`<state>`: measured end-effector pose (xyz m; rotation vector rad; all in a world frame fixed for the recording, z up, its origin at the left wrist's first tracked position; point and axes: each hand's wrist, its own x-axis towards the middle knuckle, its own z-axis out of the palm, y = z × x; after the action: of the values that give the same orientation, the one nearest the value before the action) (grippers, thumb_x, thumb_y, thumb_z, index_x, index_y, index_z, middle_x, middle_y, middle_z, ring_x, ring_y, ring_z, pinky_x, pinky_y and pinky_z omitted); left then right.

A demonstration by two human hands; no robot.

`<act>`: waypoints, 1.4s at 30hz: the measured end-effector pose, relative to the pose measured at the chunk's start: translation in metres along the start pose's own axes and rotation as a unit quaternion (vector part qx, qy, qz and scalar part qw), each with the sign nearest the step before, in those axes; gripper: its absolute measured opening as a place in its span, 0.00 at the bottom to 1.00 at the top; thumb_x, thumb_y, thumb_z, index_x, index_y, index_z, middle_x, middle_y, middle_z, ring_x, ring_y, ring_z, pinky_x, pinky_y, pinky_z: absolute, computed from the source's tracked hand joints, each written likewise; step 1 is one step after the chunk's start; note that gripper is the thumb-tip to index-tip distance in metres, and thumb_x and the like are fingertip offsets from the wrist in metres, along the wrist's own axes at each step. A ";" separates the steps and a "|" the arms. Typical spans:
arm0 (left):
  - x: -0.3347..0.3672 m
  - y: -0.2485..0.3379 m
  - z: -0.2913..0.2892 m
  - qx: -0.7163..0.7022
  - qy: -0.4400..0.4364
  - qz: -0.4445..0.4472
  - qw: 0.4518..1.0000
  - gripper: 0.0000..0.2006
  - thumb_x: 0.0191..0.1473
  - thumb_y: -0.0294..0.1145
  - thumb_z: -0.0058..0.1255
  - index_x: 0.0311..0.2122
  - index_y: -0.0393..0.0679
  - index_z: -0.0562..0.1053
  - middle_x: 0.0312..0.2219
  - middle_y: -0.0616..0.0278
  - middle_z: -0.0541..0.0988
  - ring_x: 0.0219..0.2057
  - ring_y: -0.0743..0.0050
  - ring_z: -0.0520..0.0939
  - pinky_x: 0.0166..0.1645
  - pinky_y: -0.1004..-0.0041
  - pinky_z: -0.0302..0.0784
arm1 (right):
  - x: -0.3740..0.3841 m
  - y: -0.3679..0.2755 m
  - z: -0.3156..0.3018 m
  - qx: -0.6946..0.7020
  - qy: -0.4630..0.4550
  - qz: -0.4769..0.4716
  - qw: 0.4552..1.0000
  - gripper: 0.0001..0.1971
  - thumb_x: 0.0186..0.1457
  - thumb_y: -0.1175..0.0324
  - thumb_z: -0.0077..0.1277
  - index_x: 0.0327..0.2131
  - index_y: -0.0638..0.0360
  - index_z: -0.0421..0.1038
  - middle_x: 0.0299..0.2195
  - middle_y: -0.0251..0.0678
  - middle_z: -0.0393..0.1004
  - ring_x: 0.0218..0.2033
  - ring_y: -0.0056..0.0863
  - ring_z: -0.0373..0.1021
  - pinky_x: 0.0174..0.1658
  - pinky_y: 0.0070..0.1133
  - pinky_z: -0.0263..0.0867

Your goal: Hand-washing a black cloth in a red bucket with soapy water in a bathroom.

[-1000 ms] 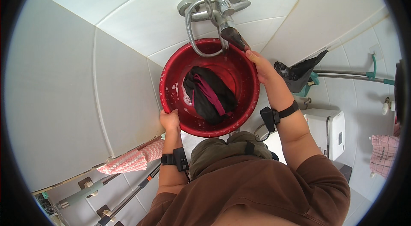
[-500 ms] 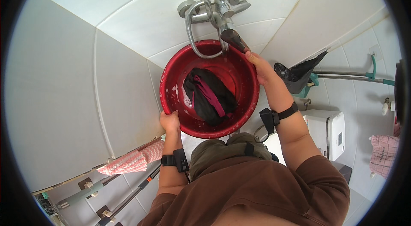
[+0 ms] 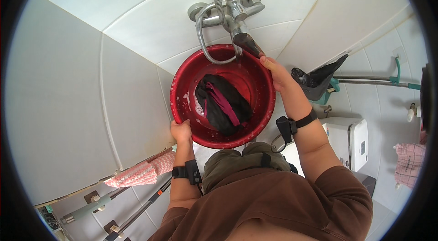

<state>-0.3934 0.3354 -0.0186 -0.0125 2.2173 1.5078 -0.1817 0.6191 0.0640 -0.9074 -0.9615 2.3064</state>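
One basin (image 3: 260, 99), below tap (image 3: 236, 10); cloth (image 3: 223, 106) inside. Left hand (image 3: 181, 132) pinching rim (image 3: 174, 99); right hand (image 3: 277, 73) at lever (image 3: 248, 44), grip I cannot tell. A left-hand slip could tip the basin.

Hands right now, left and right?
Left hand: closed on the rim of the red basin.
Right hand: at the tip of the faucet lever, beside the basin; cannot tell if it grips either.

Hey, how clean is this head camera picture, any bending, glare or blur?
All in the head view: black vignetting at the corners; a seam on the left wall bows; bright highlights on the chrome faucet; fold detail is faint in the dark cloth; left hand and right hand show no obvious motion blur.
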 end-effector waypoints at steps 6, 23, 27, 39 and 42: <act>0.000 -0.001 0.000 0.024 0.013 0.007 1.000 0.11 0.38 0.16 0.50 0.33 0.36 0.71 0.27 0.59 0.77 0.25 0.72 0.77 0.32 0.75 0.72 | -0.002 0.000 0.003 -0.009 0.020 0.001 1.000 0.31 0.47 0.53 0.54 0.48 0.67 0.59 0.44 0.41 0.66 0.46 0.29 0.63 0.50 0.26 0.59; 0.000 -0.003 0.001 0.002 0.016 0.002 1.000 0.11 0.38 0.15 0.50 0.32 0.35 0.71 0.26 0.59 0.77 0.25 0.71 0.77 0.33 0.74 0.73 | -0.003 -0.002 0.005 -0.003 0.008 -0.006 1.000 0.31 0.48 0.53 0.54 0.48 0.67 0.60 0.44 0.40 0.67 0.46 0.29 0.63 0.50 0.26 0.59; -0.001 -0.002 0.001 -0.002 0.010 0.004 1.000 0.11 0.38 0.15 0.49 0.31 0.36 0.71 0.26 0.59 0.77 0.24 0.72 0.77 0.32 0.74 0.72 | -0.004 -0.001 0.008 0.014 0.026 -0.001 1.000 0.32 0.47 0.53 0.54 0.49 0.67 0.59 0.44 0.40 0.67 0.46 0.30 0.63 0.50 0.26 0.59; 0.001 -0.005 0.001 -0.001 0.009 -0.004 1.000 0.11 0.38 0.15 0.50 0.32 0.36 0.70 0.26 0.59 0.77 0.24 0.72 0.77 0.31 0.74 0.72 | -0.001 -0.004 0.003 0.012 0.010 0.024 1.000 0.33 0.46 0.54 0.56 0.51 0.61 0.56 0.45 0.38 0.66 0.47 0.28 0.63 0.51 0.26 0.58; 0.002 -0.007 0.001 0.006 0.012 -0.003 1.000 0.11 0.38 0.15 0.50 0.32 0.36 0.70 0.26 0.59 0.77 0.25 0.72 0.77 0.32 0.74 0.73 | 0.000 -0.002 0.000 0.006 0.013 0.023 1.000 0.33 0.46 0.54 0.56 0.51 0.60 0.57 0.45 0.38 0.66 0.47 0.28 0.63 0.52 0.27 0.58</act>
<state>-0.3933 0.3341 -0.0254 -0.0332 2.2435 1.4993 -0.1812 0.6204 0.0660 -0.9609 -0.9243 2.3313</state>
